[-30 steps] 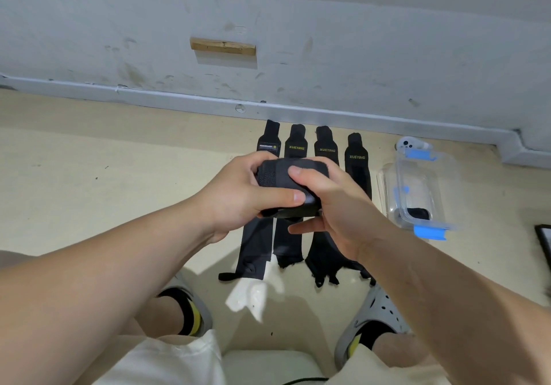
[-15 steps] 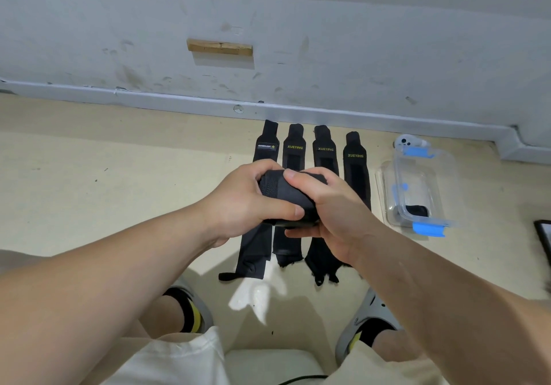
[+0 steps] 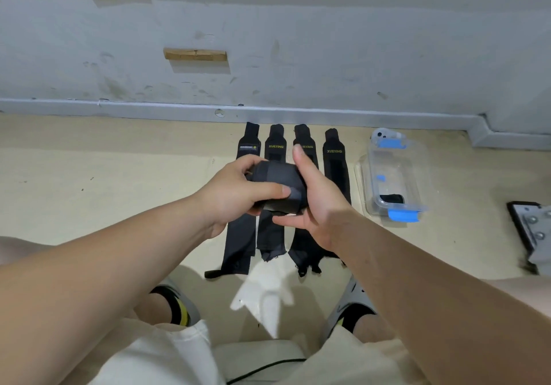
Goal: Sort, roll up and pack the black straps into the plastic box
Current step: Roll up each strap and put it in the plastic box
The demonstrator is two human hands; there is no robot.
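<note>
beige floor (image 3: 89,175) | grey wall (image 3: 328,41) | left hand (image 3: 235,196) grips rolled strap (image 3: 275,175) | right hand (image 3: 322,202) flat against it

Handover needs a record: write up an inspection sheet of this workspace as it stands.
Surface: beige floor.
Job's things: one rolled strap held above the floor; four flat straps side by side near the wall; clear plastic box with blue latches to their right, a dark item inside.
Clutter: paper scrap by the straps' near ends; small white device behind the box; metal bracket at the right edge.
Hands: left hand grips the roll; right hand presses its right end, visible finger straight.
Cables: black cable at the bottom edge.
Surroundings: grey wall with a wood strip and baseboard.
</note>
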